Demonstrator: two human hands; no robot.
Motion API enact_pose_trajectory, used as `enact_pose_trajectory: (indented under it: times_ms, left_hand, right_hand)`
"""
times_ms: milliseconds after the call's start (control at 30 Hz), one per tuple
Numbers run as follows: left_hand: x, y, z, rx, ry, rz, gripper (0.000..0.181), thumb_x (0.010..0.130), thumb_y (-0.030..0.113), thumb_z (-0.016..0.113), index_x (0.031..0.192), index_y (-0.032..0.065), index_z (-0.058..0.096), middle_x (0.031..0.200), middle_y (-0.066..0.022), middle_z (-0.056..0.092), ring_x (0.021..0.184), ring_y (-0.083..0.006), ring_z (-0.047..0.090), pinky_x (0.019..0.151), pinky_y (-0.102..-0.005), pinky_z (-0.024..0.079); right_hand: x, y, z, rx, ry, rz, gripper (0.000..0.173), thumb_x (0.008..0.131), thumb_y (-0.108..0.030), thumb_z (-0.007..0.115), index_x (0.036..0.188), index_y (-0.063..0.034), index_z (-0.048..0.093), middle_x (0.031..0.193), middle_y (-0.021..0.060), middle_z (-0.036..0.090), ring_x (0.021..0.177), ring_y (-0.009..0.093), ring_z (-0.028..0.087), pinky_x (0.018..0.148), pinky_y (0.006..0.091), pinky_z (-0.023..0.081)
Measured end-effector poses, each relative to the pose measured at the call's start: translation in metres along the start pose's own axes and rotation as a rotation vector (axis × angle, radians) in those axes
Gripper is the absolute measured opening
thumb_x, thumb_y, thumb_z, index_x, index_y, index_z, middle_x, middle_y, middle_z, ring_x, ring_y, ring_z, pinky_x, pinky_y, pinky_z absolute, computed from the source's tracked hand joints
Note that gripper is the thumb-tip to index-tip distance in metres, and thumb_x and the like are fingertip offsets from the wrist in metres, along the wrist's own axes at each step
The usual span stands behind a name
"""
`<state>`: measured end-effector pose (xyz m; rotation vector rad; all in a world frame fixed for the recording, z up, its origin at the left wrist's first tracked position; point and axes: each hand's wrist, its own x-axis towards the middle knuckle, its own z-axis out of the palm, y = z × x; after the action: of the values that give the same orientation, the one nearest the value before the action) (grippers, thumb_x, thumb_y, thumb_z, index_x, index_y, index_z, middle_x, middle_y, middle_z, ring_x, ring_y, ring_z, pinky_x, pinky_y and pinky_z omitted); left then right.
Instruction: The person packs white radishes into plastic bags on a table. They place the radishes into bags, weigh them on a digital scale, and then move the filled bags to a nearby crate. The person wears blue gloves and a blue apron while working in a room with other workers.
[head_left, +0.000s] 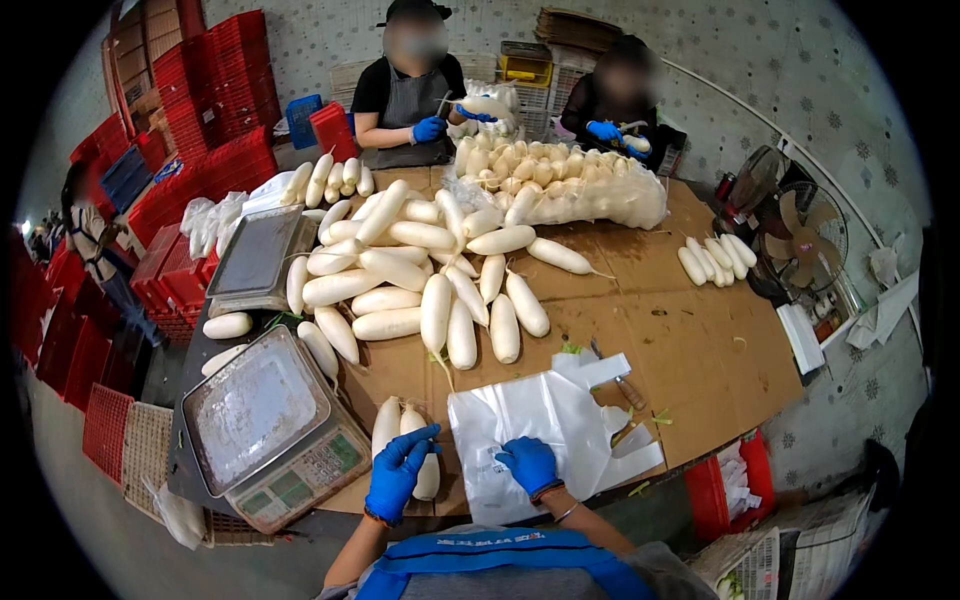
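Observation:
My left hand (395, 476), in a blue glove, is over a few peeled white radishes (427, 477) lying side by side at the table's near edge. Its fingers point right, and whether they grip a radish is hidden. To the right, my blue-gloved right hand (531, 465) lies on a stack of flat white plastic carrier bags (487, 420) with its fingers curled. I cannot tell whether it pinches the top bag. Beyond both hands spreads a large heap of white radishes (390, 300). A knife with a wooden handle (630, 393) lies partly beside the bag handles.
A digital scale (300, 480) with a metal pan stands at left, another scale (255, 251) behind it. Across the cardboard-covered table (697, 352), two people handle radishes beside a bulging bag of radishes (585, 199). A fan (801, 238) stands right; red crates (210, 90) are stacked left.

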<state>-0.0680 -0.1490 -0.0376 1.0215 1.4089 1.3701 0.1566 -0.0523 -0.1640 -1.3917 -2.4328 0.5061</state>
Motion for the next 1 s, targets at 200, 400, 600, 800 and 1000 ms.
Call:
enact_pose_trajectory:
  times_ms: [200,400,600,800,1000]
  left_hand:
    - [-0.007,-0.015,0.031,0.012,-0.076,-0.060,0.026,0.092,0.012,0.048,0.112,0.0015,0.059,0.099,-0.0093,0.063,0.090,-0.0150,0.058,0.082,-0.0267,0.044]
    - [0.011,-0.029,0.065,-0.222,-0.365,-0.349,0.035,0.094,0.024,0.045,0.122,0.0039,0.051,0.111,-0.0100,0.058,0.100,-0.0174,0.056,0.089,-0.0290,0.043]
    - [0.062,-0.090,0.125,-0.450,-0.659,-0.466,0.052,0.093,0.036,0.044,0.134,0.0051,0.034,0.128,-0.0087,0.045,0.112,-0.0178,0.047,0.095,-0.0298,0.038]
    - [0.088,-0.078,0.154,-0.362,-0.586,-0.413,0.045,0.091,0.034,0.048,0.122,0.0012,0.049,0.108,-0.0093,0.058,0.091,-0.0165,0.057,0.079,-0.0268,0.045]
    - [0.102,-0.087,0.171,0.045,-0.358,-0.398,0.036,0.088,0.028,0.053,0.102,-0.0049,0.059,0.085,-0.0107,0.064,0.075,-0.0162,0.058,0.069,-0.0283,0.047]
  right_hand:
    - [0.010,0.018,-0.022,0.325,-0.152,0.064,0.036,0.086,-0.034,0.051,0.089,-0.0010,0.065,0.088,0.0194,0.063,0.082,0.036,0.059,0.074,0.0396,0.045]
    - [-0.003,0.051,-0.054,1.195,-0.126,0.401,0.033,0.089,-0.024,0.054,0.106,0.0040,0.058,0.097,0.0078,0.061,0.091,0.014,0.055,0.083,0.0262,0.042]
    - [-0.006,0.035,-0.098,1.021,-0.161,0.190,0.026,0.086,-0.019,0.057,0.103,0.0000,0.059,0.094,0.0079,0.062,0.087,0.016,0.057,0.081,0.0272,0.044]
    - [0.005,0.046,-0.108,0.486,0.009,0.152,0.029,0.085,-0.027,0.057,0.099,-0.0021,0.062,0.094,0.0145,0.063,0.086,0.024,0.061,0.078,0.0327,0.046]
    - [0.032,0.136,-0.046,0.763,0.419,0.498,0.027,0.085,-0.025,0.058,0.079,0.0011,0.060,0.072,0.0100,0.061,0.066,0.019,0.055,0.063,0.0312,0.043]
